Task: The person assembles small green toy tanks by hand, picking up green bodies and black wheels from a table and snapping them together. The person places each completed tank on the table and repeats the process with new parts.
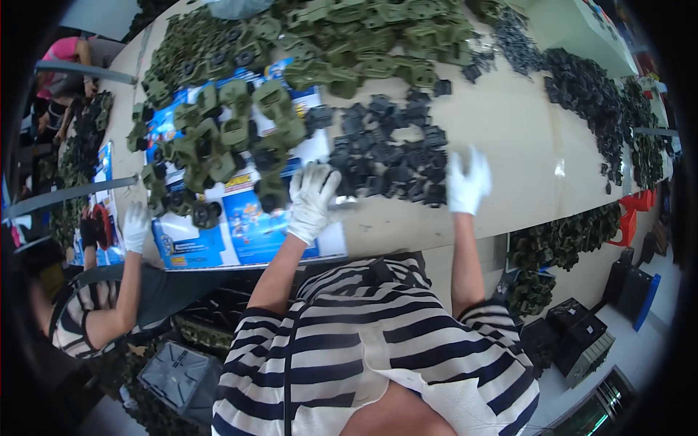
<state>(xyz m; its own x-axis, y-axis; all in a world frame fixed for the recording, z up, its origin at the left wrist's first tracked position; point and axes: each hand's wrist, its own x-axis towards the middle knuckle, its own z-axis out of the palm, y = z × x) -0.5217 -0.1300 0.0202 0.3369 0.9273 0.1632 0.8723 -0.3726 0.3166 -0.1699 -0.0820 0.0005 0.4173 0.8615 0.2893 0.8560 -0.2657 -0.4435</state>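
On the table lies a block of small black plastic parts [392,145], set close together in rough rows. My left hand [313,202], in a white glove, rests at the left edge of this block, beside olive-green plastic parts [234,127] with black round pieces. Its fingers are apart, and I make out nothing held in them. Beyond the block's right edge is my right hand [468,182], also white-gloved and somewhat blurred by motion. Its fingers stretch away from me, apart from each other, with no part visible in them.
Blue printed cardboard sheets [254,225] lie under the green parts. More green parts [378,36] are heaped at the back, and dark parts [589,98] at the right. A co-worker's gloved hand [135,227] is at the left table edge. Black crates [574,327] stand on the floor at right.
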